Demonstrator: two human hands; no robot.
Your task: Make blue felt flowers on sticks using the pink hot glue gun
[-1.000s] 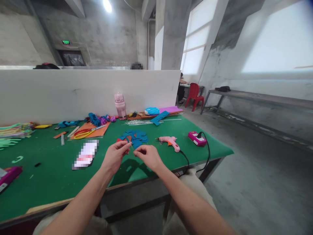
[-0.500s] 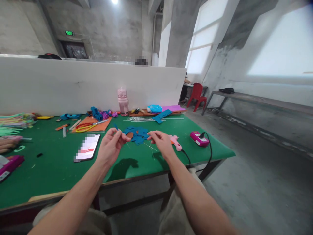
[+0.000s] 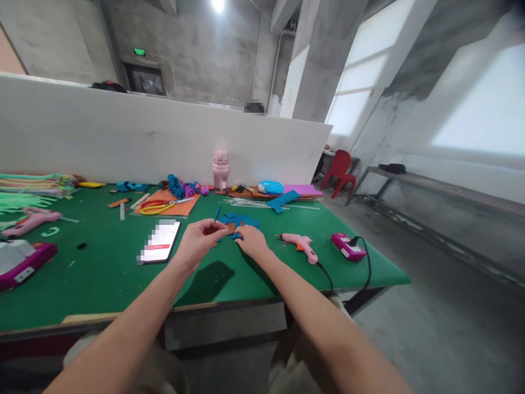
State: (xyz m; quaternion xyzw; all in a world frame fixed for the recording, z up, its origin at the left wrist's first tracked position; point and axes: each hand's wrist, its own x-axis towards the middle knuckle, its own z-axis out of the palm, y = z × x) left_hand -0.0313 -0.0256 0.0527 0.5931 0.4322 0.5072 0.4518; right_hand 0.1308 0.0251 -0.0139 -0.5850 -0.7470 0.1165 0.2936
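My left hand (image 3: 200, 242) is closed in a pinch above the green table. A narrow blue strip (image 3: 217, 213) rises from its fingertips, seemingly on the end of a thin wire. Just to the right, a loose pile of flat blue pieces (image 3: 246, 220) lies on the table with a few brown pieces (image 3: 231, 227) among them. My right hand (image 3: 251, 241) reaches down to the near edge of this pile, fingers curled in and touching it. What its fingertips hold, if anything, is hidden.
A pink glue gun (image 3: 301, 245) lies to the right, its cord near a magenta power box (image 3: 348, 246). A phone (image 3: 161, 242) and scissors (image 3: 158, 207) are left. Thin white wires (image 3: 246, 202), a blue strip (image 3: 283, 201) and a pink bottle (image 3: 220, 169) stand farther back.
My right hand has come down and inward to the blue pile. My left hand, still pinching, has moved closer to it. The view has shifted, and another person's hand at far left is gone.
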